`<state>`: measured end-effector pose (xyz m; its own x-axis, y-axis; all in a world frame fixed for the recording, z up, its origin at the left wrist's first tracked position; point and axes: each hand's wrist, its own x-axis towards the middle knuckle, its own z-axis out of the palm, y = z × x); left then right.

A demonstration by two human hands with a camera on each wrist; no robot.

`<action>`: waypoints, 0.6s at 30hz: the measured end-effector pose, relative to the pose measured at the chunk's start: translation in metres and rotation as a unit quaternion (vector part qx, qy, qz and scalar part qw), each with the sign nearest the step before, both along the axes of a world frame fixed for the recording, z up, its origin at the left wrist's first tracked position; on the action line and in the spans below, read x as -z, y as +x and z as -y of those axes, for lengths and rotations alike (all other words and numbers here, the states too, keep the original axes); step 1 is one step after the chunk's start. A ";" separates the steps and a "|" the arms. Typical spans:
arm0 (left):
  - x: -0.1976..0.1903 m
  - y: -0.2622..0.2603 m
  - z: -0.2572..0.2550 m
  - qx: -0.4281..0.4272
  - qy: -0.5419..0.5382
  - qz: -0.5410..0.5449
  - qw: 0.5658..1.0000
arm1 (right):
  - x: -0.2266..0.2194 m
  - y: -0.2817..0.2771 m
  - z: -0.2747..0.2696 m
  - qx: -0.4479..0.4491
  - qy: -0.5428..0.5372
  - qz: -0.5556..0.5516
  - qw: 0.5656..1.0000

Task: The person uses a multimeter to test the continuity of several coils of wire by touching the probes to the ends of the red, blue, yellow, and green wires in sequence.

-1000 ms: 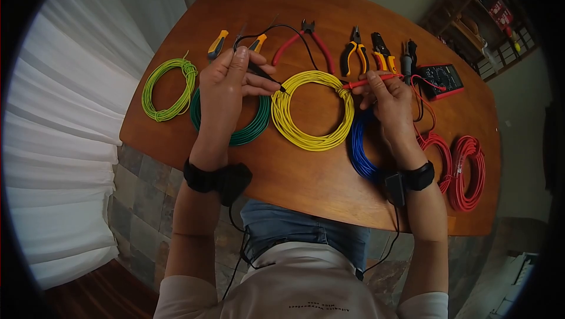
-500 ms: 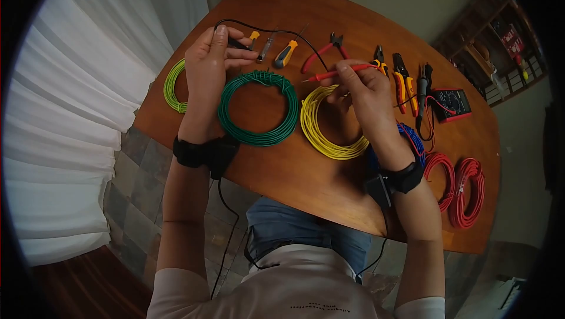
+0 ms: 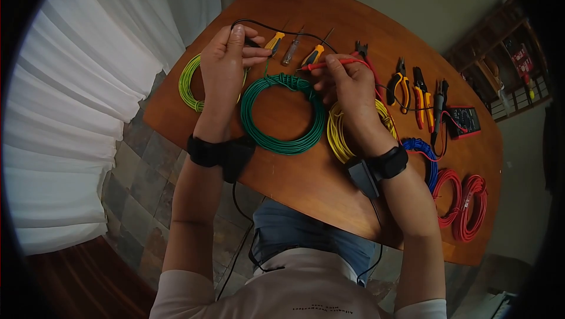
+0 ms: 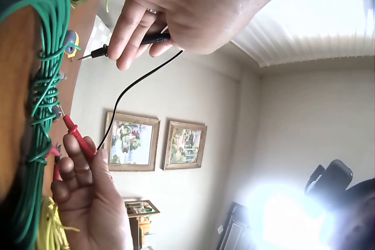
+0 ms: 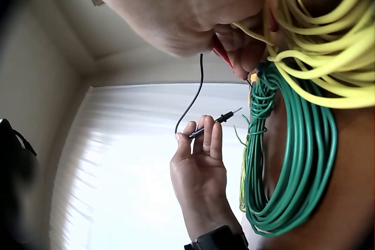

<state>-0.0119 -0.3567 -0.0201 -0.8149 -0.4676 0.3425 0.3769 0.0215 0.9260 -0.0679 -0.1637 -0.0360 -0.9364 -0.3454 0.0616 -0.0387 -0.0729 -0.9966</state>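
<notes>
My left hand (image 3: 225,57) holds a black test probe (image 4: 99,52), its metal tip bare, above the far left side of a green wire coil (image 3: 248,116). A black lead loops up from that probe and runs to the right. Between thumb and fingers of my right hand (image 3: 355,89) sits a red test probe (image 4: 79,134). Its tip points left, close by the tied top of the green coil. Under the right hand and wrist lies a yellow wire coil (image 3: 336,133), partly hidden. The multimeter (image 3: 464,120) rests at the right, with a red lead at its face.
Behind the green coil lie two yellow-handled screwdrivers (image 3: 315,54) and a clear-handled one (image 3: 290,51). Cutters (image 3: 362,51), pliers (image 3: 402,86) and wire strippers (image 3: 420,104) line the back right. A yellow-green coil (image 3: 188,86), a blue coil (image 3: 432,169) and two red coils (image 3: 481,201) flank the work.
The view has swung left. Both probes have left the yellow coil, and the right hand has moved left with the red probe to the top of the green coil.
</notes>
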 end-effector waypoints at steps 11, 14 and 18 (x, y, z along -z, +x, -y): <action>0.001 0.001 0.001 -0.011 0.007 -0.010 1.000 | 0.008 0.002 -0.001 0.004 -0.021 -0.014 1.000; 0.001 0.002 0.001 -0.010 0.006 0.000 1.000 | 0.008 0.002 -0.001 0.003 -0.017 -0.016 1.000; 0.002 0.002 0.003 -0.014 0.008 0.000 1.000 | 0.008 0.003 -0.002 -0.004 -0.007 -0.019 1.000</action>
